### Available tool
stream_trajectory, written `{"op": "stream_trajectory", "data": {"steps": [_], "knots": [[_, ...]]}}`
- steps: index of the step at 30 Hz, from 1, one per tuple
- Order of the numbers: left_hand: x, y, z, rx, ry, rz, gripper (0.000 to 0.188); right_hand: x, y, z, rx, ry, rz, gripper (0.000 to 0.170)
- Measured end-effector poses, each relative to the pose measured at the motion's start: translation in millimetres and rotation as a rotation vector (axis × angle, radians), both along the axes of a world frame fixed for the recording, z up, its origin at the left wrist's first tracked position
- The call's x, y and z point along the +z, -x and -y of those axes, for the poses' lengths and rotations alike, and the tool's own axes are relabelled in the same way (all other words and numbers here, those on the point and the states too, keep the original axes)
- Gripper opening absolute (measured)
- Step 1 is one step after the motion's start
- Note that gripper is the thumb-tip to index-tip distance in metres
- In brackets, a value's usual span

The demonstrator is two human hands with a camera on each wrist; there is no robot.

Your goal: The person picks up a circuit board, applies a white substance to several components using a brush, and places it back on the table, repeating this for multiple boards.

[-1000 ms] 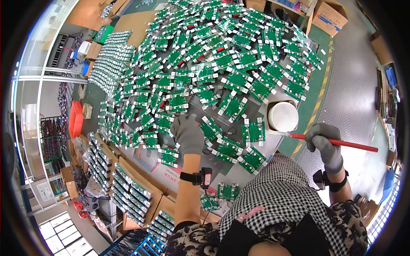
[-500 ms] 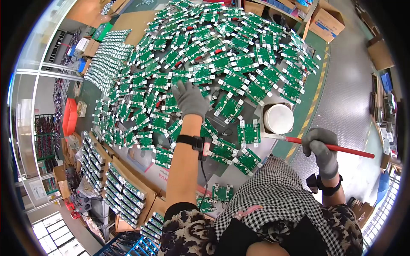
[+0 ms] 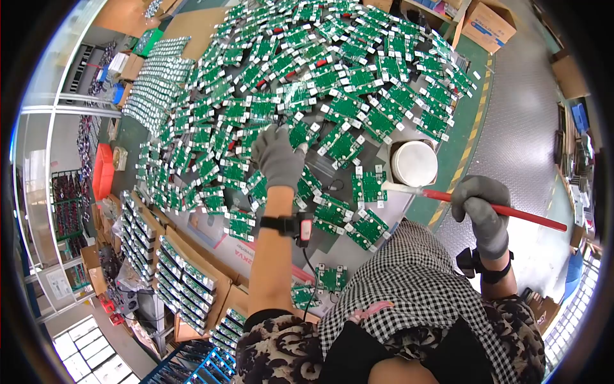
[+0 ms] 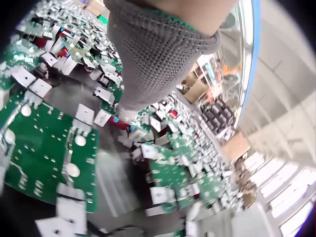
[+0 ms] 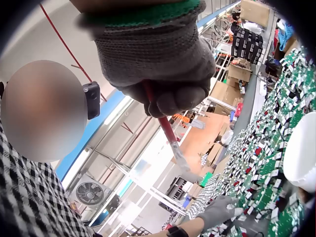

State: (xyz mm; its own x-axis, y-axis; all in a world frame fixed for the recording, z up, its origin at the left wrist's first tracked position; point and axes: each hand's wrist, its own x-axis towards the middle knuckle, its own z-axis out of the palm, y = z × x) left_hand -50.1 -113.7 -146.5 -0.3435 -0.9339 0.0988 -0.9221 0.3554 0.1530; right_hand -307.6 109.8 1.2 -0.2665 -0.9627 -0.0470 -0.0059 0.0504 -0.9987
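In the head view my gloved left hand [image 3: 279, 160] is over the middle of a spread of green circuit boards [image 3: 342, 146]. Its fingertips reach down among the boards there. The left wrist view shows the glove [image 4: 148, 59] with a fingertip right at a red part, most fingers hidden; I cannot tell whether they pinch a board. To the right, my gloved right hand [image 3: 484, 214] grips a brush [image 3: 534, 219] by its red handle. The brush's pale tip points left, just below a round white tub [image 3: 414, 164]. The right wrist view shows gloved fingers curled round the handle.
Boards with white tabs cover most of the table. Racks of boards [image 3: 185, 275] stand at the left front, near a red bin [image 3: 103, 173]. A cardboard box [image 3: 485, 27] sits at the back right. A yellow-striped floor line [image 3: 476, 137] runs along the right side.
My left hand first moved forward over the boards with fingers spread, then drew back slightly and its fingers bent downward. The right hand still holds the brush beside the tub.
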Motion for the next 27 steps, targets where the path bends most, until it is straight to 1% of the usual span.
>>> {"op": "stream_trajectory", "data": {"steps": [1,3,5,6,7,9,10,12,13,14,15,16,17,18,19,20,22,23,24,25,26,27], "knots": [[1.5,-11.9,-12.7,0.015,0.042,-0.16,0.04,-1.6,2.3,-2.8,-0.038,-0.015,-0.017,0.019],[17.5,-51.7,-52.8,-0.006,-0.113,-0.085,0.031,-14.1,15.8,-12.5,-0.045,-0.055,-0.008,0.02],[13.0,-95.3,-110.1,-0.107,-0.367,0.006,0.024,-19.3,21.4,-16.0,-0.089,-0.106,0.021,0.021],[10.7,-112.5,-142.3,-0.075,-0.549,0.041,0.023,-21.2,25.4,-17.4,-0.072,-0.141,-0.01,0.023],[7.9,-126.6,-172.3,-0.048,-0.726,0.073,0.022,-19.2,23.1,-17.7,-0.114,-0.194,-0.01,0.022],[-3.6,-137.0,-224.4,-0.006,-0.772,0.113,0.022,-20.7,26.3,-16.1,-0.078,-0.227,-0.034,0.02],[-11.0,-135.0,-237.7,-0.009,-0.769,0.113,0.022,-22.6,26.4,-13.7,-0.081,-0.225,-0.034,0.02],[-26.6,-128.9,-254.7,0.12,-0.738,0.067,0.022,-29.9,27.3,-9.5,-0.049,-0.277,-0.024,0.018],[-36.2,-131.9,-259.2,0.095,-0.735,0.059,0.022,-37.8,28.0,-7.3,-0.035,-0.264,-0.004,0.019],[-46.5,-136.4,-260.1,0.105,-0.759,-0.086,0.022,-42.5,27.3,-5.3,-0.044,-0.268,0.032,0.02],[-47.0,-134.3,-255.1,0.113,-0.787,-0.233,0.022,-45.8,27.6,-3.0,-0.054,-0.273,0.067,0.021],[-40.9,-135.9,-250.7,0.046,-0.815,-0.199,0.017,-48.9,31.1,-0.8,-0.03,-0.309,0.06,0.022],[-34.0,-136.7,-244.6,0.014,-0.816,-0.209,0.017,-51.2,35.1,2.0,-0.005,-0.345,0.056,0.023],[-28.5,-139.3,-239.4,0.161,-0.955,-0.479,0.017,-51.9,38.0,4.8,-0.002,-0.399,0.018,0.022],[-23.1,-140.6,-233.9,0.316,-1.089,-0.747,0.018,-57.6,39.5,6.3,-0.012,-0.4,0.019,0.021],[-15.7,-140.2,-228.5,0.294,-1.098,-0.745,0.018,-63.8,39.7,9.0,-0.023,-0.402,-0.025,0.02],[-1.0,-140.1,-216.9,0.367,-0.873,-0.962,0.023,-81.8,36.5,14.2,-0.049,-0.403,-0.067,0.019],[3.9,-142.0,-211.3,0.352,-0.88,-0.957,0.023,-93.6,33.7,16.6,-0.078,-0.349,-0.058,0.018],[7.7,-143.3,-205.5,0.406,-0.857,-1.009,0.029,-99.9,32.5,19.7,-0.105,-0.293,-0.051,0.016],[11.7,-141.8,-200.3,0.462,-0.832,-1.06,0.035,-101.1,32.3,23.4,-0.118,-0.291,-0.052,0.016],[17.7,-138.0,-196.4,0.451,-0.837,-1.056,0.035,-101.8,31.8,26.2,-0.126,-0.359,0.042,0.016],[24.4,-134.1,-192.0,0.414,-0.811,-1.099,0.04,-101.9,31.5,27.6,-0.134,-0.425,0.137,0.015]]}}
